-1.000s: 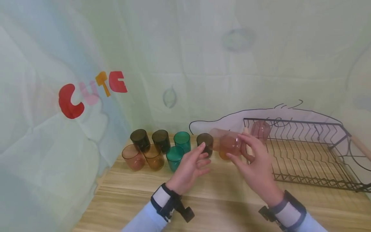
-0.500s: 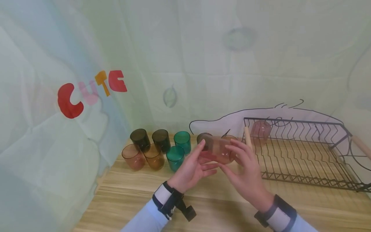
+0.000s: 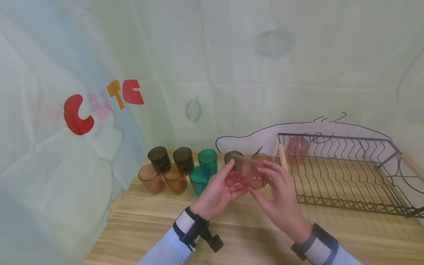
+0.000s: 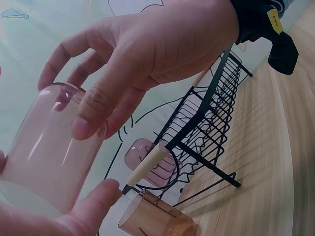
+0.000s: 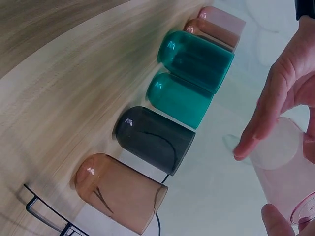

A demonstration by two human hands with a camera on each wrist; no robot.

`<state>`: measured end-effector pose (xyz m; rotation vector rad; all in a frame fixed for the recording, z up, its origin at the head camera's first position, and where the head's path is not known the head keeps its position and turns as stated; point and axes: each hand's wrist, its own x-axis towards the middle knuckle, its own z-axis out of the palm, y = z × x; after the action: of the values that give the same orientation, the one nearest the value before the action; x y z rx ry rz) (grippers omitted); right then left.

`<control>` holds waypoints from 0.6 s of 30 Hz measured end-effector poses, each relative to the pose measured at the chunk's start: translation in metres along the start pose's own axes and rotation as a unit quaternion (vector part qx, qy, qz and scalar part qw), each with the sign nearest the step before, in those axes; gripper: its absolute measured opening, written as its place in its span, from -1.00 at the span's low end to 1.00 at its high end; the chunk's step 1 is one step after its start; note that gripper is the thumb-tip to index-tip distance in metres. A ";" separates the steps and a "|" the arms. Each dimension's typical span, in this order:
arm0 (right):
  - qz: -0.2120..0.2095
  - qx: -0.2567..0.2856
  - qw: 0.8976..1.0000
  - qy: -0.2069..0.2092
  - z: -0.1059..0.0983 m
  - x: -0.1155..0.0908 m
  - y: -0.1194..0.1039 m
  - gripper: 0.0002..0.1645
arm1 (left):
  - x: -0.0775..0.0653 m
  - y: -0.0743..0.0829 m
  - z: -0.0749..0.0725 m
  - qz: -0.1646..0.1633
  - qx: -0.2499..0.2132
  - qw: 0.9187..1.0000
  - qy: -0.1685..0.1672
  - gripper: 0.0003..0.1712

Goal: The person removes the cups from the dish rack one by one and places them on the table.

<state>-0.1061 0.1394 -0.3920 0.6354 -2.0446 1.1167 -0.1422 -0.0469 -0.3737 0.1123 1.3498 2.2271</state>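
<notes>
A clear pink glass [image 3: 251, 172] lies sideways in the air between both hands, its mouth toward the left. My right hand [image 3: 281, 195] pinches its base end with thumb and fingers. Around the mouth end, my left hand [image 3: 215, 193] has its thumb on one side and fingers on the other. The left wrist view shows the glass [image 4: 54, 142] tilted, with the right hand [image 4: 147, 49] over its base. Behind the held glass stand a dark grey glass [image 5: 155, 140] and an amber glass [image 5: 120, 191], both upright on the table.
A black wire dish rack [image 3: 331, 137] with wooden handles [image 3: 283, 160] stands at the right. One pink glass [image 3: 298, 149] sits in its back left corner. Left of the hands are several upright glasses, among them a teal glass [image 3: 200, 180] and a pink glass [image 3: 152, 179].
The right hand has brought the pink glass left and down, away from the rack. The left hand has come onto its mouth end. In the last half second the hands have barely moved.
</notes>
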 end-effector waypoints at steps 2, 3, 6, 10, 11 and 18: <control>-0.002 0.000 1.000 0.002 0.000 0.000 0.001 -0.20 | 0.000 0.000 0.001 0.008 -0.001 1.000 0.002 -0.25; -0.002 -0.001 1.000 0.002 0.000 -0.001 0.001 -0.21 | 0.000 0.000 0.001 0.011 0.000 1.000 0.004 -0.24; -0.003 -0.008 1.000 0.001 0.000 -0.002 0.003 -0.22 | 0.000 0.000 0.001 0.024 0.000 1.000 0.008 -0.25; -0.002 -0.015 1.000 -0.011 0.000 -0.003 0.005 -0.23 | -0.002 0.001 0.001 0.043 0.010 0.999 0.008 -0.32; -0.001 -0.017 1.000 -0.015 -0.001 -0.004 0.005 -0.23 | -0.002 0.001 0.000 0.046 0.014 0.999 0.006 -0.33; 0.001 -0.020 0.999 -0.042 -0.005 -0.004 0.007 -0.20 | -0.003 0.004 -0.001 0.067 0.046 0.997 0.005 -0.37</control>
<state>-0.1066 0.1470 -0.3968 0.6708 -2.1327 1.0647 -0.1416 -0.0502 -0.3705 0.2323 1.4909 2.2766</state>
